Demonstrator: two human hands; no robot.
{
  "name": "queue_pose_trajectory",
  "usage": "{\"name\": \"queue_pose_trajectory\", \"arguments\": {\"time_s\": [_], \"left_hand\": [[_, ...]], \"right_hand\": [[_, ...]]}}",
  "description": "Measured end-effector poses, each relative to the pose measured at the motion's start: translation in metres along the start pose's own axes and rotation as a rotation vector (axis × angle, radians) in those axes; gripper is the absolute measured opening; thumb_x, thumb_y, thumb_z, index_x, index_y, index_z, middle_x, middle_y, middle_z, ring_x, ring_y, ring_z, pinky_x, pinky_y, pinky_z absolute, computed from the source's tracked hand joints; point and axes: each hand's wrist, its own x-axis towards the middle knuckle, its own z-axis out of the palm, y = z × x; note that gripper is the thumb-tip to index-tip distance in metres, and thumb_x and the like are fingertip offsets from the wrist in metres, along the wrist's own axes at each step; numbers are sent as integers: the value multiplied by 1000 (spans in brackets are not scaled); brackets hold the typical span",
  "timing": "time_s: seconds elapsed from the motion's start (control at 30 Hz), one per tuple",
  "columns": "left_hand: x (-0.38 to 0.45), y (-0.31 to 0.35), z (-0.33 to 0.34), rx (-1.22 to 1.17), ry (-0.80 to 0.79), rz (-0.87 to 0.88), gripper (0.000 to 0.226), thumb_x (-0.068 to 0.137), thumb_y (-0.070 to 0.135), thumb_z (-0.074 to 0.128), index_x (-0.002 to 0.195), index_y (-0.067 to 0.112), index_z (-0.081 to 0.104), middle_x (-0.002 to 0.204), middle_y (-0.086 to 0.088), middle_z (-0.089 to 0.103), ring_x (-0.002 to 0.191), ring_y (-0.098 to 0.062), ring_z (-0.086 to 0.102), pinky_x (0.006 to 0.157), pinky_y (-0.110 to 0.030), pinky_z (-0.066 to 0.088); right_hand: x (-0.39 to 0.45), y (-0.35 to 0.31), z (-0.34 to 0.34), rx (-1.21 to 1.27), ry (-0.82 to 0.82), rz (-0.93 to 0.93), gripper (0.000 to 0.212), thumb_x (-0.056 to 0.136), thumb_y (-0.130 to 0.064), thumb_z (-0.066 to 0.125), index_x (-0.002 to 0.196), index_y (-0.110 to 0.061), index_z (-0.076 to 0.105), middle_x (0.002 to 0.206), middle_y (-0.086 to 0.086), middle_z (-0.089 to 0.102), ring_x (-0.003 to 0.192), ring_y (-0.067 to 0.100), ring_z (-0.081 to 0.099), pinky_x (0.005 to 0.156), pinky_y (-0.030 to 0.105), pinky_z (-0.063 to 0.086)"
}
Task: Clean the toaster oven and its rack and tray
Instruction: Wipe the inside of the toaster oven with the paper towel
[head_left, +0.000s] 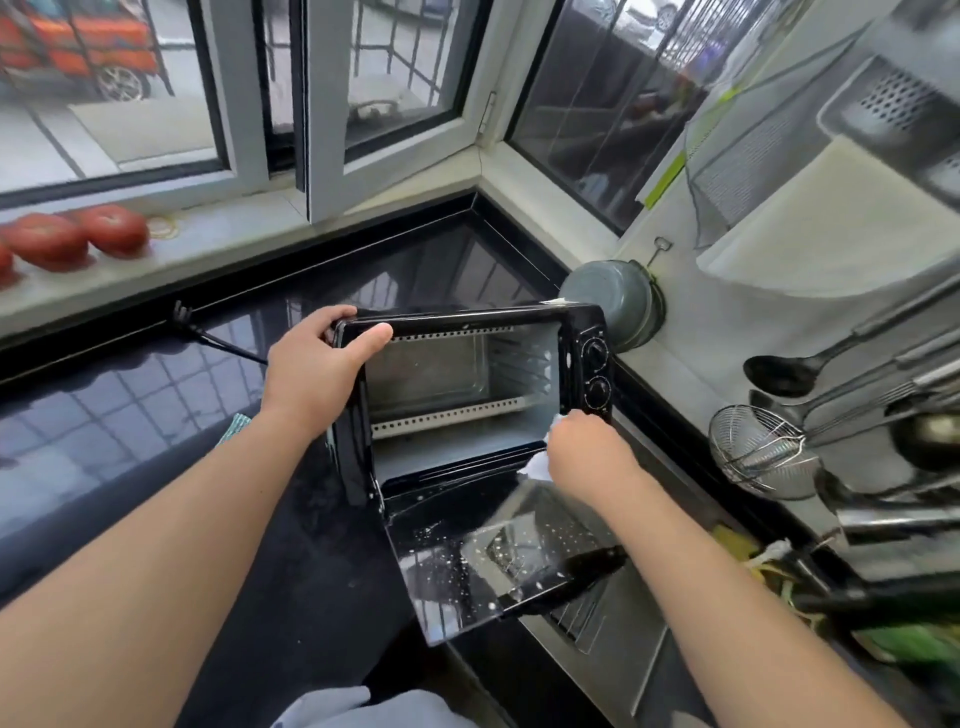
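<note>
A black toaster oven (584, 332) stands on the dark countertop (130, 405) with its glass door (467, 561) folded down and flecked with white spots. Its cavity holds no rack or tray. My left hand (317, 369) grips the oven's top left corner. My right hand (587, 447) presses a white cloth (537, 465) against the cavity's lower right front edge, beside the two control knobs (596, 370). A wire rack (582, 618) shows partly beneath the open door, lying in the sink.
The oven's power cord (208, 332) trails left across the counter. Tomatoes (78, 236) sit on the window sill. A grey pot (618, 301) leans in the corner. Ladles and a wire skimmer (758, 447) hang on the right wall above the steel sink (623, 629).
</note>
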Motion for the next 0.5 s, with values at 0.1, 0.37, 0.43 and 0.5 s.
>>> {"name": "queue_pose_trajectory", "arguments": {"time_s": [0.1,0.37,0.43,0.5], "left_hand": [[-1,-1,2,-15,3,3,72,67,80,66,126,40,67,130,12,63,126,-9,55,108,-32,41],[4,-1,-1,28,-4,12,68,74,76,69,128,34,68,117,11,63,115,-7,54,100,-30,39],[2,-2,0,29,-10,17,65,77,72,71,129,33,67,119,11,63,116,-7,53,100,-30,39],[0,-2,0,23,-14,16,69,74,75,70,129,34,67,121,12,64,119,-7,54,104,-32,40]], "right_hand": [[-6,-41,-3,1,32,-118,26,86,-9,49,106,-9,65,113,10,62,108,27,56,89,35,50],[-30,-94,-1,262,13,-521,27,95,-5,47,107,-11,70,118,7,55,109,27,47,92,35,42],[-25,-53,1,177,17,-343,28,91,-2,49,106,-13,69,112,7,56,105,27,53,90,39,51],[-19,-9,4,102,11,-140,27,89,1,49,105,-12,67,104,7,57,100,27,60,85,38,55]]}}
